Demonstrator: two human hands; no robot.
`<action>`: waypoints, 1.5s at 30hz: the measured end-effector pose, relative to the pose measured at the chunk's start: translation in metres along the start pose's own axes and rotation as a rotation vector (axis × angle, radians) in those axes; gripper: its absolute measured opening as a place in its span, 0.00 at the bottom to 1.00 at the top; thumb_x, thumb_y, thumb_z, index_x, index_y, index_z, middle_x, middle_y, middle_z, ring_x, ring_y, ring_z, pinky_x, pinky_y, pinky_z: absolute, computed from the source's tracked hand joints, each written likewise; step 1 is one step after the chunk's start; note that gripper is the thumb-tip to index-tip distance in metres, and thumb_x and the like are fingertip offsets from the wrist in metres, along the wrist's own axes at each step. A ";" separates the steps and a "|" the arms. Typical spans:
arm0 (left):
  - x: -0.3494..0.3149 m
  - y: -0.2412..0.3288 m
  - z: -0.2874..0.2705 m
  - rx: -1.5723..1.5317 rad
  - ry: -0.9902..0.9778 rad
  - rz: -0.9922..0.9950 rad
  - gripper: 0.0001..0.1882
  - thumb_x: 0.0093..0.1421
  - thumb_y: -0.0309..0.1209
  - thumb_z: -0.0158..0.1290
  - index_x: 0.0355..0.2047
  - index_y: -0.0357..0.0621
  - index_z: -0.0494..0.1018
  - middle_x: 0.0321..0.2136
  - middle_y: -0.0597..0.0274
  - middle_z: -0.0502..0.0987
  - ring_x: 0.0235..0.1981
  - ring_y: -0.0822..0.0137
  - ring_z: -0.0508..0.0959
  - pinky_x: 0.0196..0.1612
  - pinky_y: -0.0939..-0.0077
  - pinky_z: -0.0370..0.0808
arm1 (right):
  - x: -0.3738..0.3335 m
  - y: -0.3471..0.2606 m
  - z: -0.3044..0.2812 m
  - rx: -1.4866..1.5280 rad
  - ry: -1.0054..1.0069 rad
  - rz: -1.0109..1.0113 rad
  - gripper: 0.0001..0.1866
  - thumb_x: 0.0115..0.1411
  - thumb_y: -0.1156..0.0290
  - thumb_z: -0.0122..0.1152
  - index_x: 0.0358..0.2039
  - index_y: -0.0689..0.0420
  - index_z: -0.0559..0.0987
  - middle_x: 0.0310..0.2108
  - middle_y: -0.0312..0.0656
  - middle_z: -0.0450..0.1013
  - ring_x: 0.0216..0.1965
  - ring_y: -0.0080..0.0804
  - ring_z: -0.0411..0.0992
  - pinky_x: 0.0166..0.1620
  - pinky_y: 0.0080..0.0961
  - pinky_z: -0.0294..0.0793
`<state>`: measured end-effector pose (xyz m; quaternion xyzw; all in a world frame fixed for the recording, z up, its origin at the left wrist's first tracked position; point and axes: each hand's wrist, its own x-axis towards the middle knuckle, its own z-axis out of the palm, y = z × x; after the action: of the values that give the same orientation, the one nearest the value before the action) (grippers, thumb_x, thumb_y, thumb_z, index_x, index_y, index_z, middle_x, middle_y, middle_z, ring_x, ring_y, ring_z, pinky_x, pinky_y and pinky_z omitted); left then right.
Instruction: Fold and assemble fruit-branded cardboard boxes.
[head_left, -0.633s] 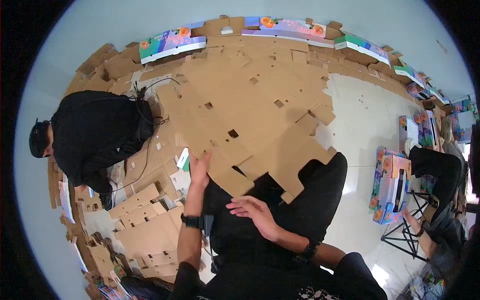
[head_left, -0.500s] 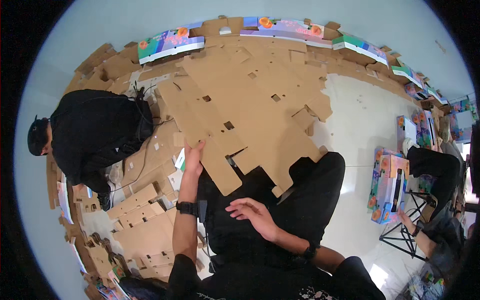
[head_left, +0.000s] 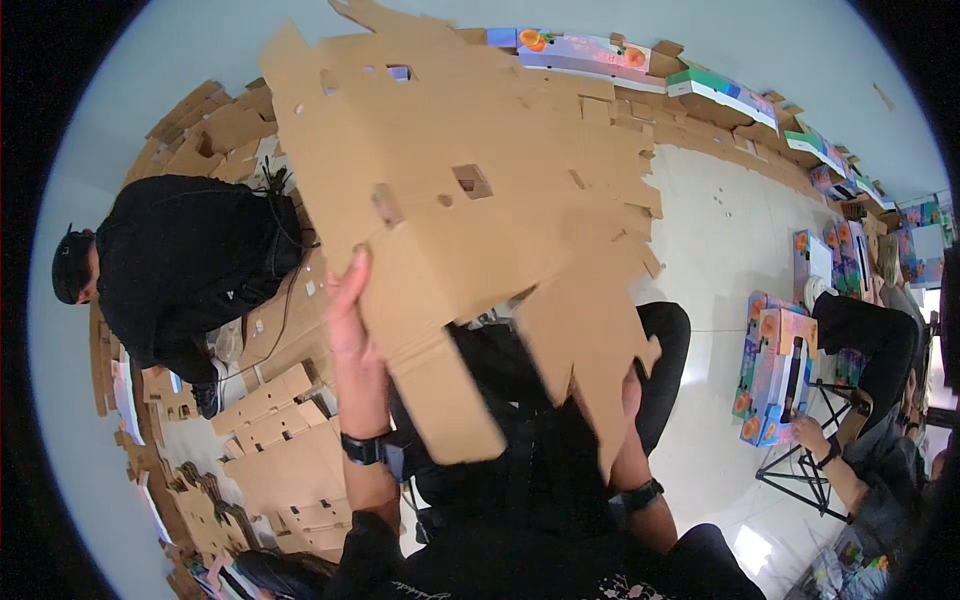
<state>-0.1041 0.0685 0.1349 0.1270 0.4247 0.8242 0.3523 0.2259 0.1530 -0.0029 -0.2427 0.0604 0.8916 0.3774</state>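
A large flattened cardboard box [head_left: 400, 140], plain brown with slots and cut flaps, is lifted in front of me and tilted up over my lap. My left hand [head_left: 352, 325] grips its left edge, fingers closed on the board. Over on the right, my right hand [head_left: 631, 395] is at the edge of a lower flap, closed on it, with most of its fingers hidden behind the cardboard. Beneath the raised piece lie more brown cardboard sheets [head_left: 600, 150], partly covered by it.
On the left a person in black [head_left: 200, 260] bends over the floor near stacked cardboard pieces [head_left: 290, 480]. Printed colourful cartons [head_left: 590, 55] line the wall. At right, another person's hand [head_left: 808, 432] touches a colourful box [head_left: 775, 370] beside a black folding stool [head_left: 810, 480].
The flattened box has risen and tilted toward me. My left hand has moved up with it, and my right hand, open and free before, has gone to its right flap.
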 end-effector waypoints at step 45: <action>-0.070 -0.010 -0.278 0.630 0.360 -0.085 0.29 0.65 0.22 0.49 0.68 0.38 0.60 0.59 0.55 0.72 0.57 0.67 0.72 0.60 0.76 0.68 | 0.042 0.005 0.045 -0.956 0.046 0.331 0.27 0.61 0.71 0.64 0.59 0.62 0.71 0.49 0.43 0.76 0.48 0.31 0.76 0.50 0.29 0.77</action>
<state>-0.1907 -0.1456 -0.0359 0.0642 0.7178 0.6468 0.2495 0.1798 0.1892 0.0158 -0.3951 -0.3084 0.8619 0.0762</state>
